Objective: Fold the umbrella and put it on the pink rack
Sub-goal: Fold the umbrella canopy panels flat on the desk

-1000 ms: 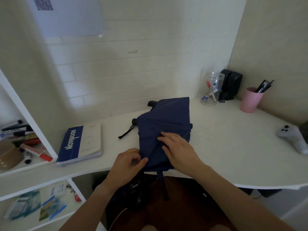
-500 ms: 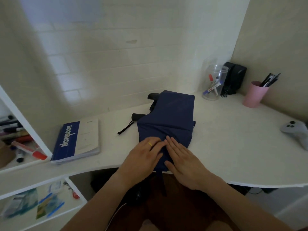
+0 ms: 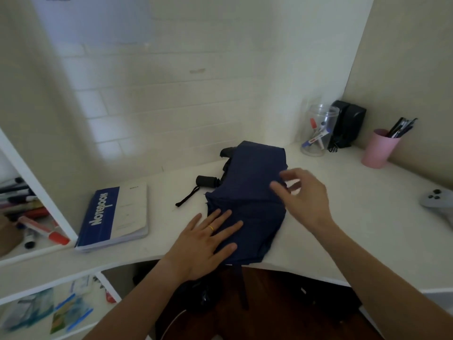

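A navy blue umbrella [image 3: 252, 182] lies flattened on the white desk [image 3: 343, 229], its black handle [image 3: 207, 180] and wrist strap sticking out to the left. My left hand [image 3: 208, 244] lies flat with fingers spread on the near left part of the fabric. My right hand [image 3: 304, 195] hovers over the umbrella's right edge, fingers apart and blurred, holding nothing. No pink rack is in view.
A blue notebook [image 3: 115, 217] lies left of the umbrella. At the back right stand a clear jar of markers [image 3: 317, 131], a black speaker [image 3: 348, 126] and a pink cup of pens [image 3: 378, 148]. A grey controller [image 3: 438, 202] sits at the right edge. Shelves with markers [image 3: 22, 204] are on the left.
My right hand has lifted off the fabric and moved up and right to the umbrella's edge. My left hand stays pressed flat on the near part.
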`<control>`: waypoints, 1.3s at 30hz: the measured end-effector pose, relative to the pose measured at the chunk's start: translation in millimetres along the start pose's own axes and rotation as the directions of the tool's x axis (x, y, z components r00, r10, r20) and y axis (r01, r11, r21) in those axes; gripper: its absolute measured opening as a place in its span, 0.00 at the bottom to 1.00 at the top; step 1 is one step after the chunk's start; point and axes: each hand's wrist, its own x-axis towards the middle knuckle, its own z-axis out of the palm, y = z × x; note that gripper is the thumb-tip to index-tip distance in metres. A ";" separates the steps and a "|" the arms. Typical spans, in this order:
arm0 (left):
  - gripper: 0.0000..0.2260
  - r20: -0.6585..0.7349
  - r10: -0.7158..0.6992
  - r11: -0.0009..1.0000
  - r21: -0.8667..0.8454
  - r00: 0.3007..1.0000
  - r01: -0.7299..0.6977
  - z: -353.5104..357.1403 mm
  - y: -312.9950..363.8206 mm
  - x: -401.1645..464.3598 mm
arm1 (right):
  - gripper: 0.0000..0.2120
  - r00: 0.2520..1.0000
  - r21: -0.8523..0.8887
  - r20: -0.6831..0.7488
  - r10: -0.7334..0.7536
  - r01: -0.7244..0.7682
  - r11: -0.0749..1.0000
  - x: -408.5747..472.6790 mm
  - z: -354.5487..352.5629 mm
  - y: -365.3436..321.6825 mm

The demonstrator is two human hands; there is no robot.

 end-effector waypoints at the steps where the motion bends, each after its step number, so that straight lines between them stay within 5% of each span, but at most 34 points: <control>1: 0.25 -0.005 0.002 1.000 0.002 1.000 -0.002 -0.3 0.3 0.0 | 0.23 0.991 0.095 -0.041 0.126 -0.121 0.988 16.8 -4.0 -5.8; 4: 0.25 -0.014 0.004 1.000 -0.008 1.000 -0.004 0.1 0.8 -1.0 | 0.21 0.915 0.334 0.216 0.339 -0.396 0.855 43.3 -5.6 -22.7; 7: 0.25 -0.007 -0.004 1.000 -0.016 1.000 0.004 -1.5 2.4 -1.8 | 0.08 0.903 0.484 0.290 0.315 -0.423 0.766 43.5 -12.9 -39.5; 9: 0.25 -0.005 -0.006 1.000 -0.014 1.000 0.006 -1.6 2.3 -1.6 | 0.08 0.912 0.549 0.346 0.220 -0.387 0.741 33.5 -17.6 -43.1; 14: 0.25 -0.028 -0.022 1.000 -0.002 0.999 0.022 2.2 1.8 -1.7 | 0.02 0.885 0.495 0.459 0.074 -0.324 0.806 -33.1 -1.1 -28.8; 21: 0.26 -0.036 -0.019 0.997 -0.081 0.999 0.016 -2.3 1.7 -2.7 | 0.08 0.893 0.492 0.413 0.177 -0.382 0.782 -73.9 22.9 19.9; 24: 0.28 -0.171 -0.047 0.983 -0.183 0.984 0.015 -3.9 2.4 -4.2 | 0.12 0.887 0.578 0.419 0.192 -0.424 0.698 -75.7 21.7 16.7; 28: 0.27 -0.444 -0.217 0.955 -0.281 0.870 0.095 -14.8 13.0 -6.1 | 0.14 0.890 0.648 0.398 0.222 -0.444 0.619 -76.0 20.5 16.0; 30: 0.28 -0.406 -0.416 0.831 -0.533 0.813 0.160 -28.3 19.3 -1.0 | 0.13 0.895 0.666 0.389 0.220 -0.438 0.604 -76.1 20.8 18.5; 33: 0.32 -0.186 -0.637 0.415 -0.900 0.748 0.130 -53.4 20.3 18.9 | 0.12 0.898 0.680 0.385 0.212 -0.431 0.593 -76.9 20.8 19.7; 35: 0.31 -0.038 -0.598 0.195 -0.976 0.801 0.099 -64.6 19.0 31.9 | 0.11 0.896 0.674 0.392 0.209 -0.434 0.597 -77.1 21.5 19.9; 39: 0.21 0.115 -0.490 0.006 -0.991 0.864 0.135 -69.8 13.0 41.9 | 0.09 0.885 0.668 0.413 0.214 -0.454 0.590 -76.1 22.1 20.7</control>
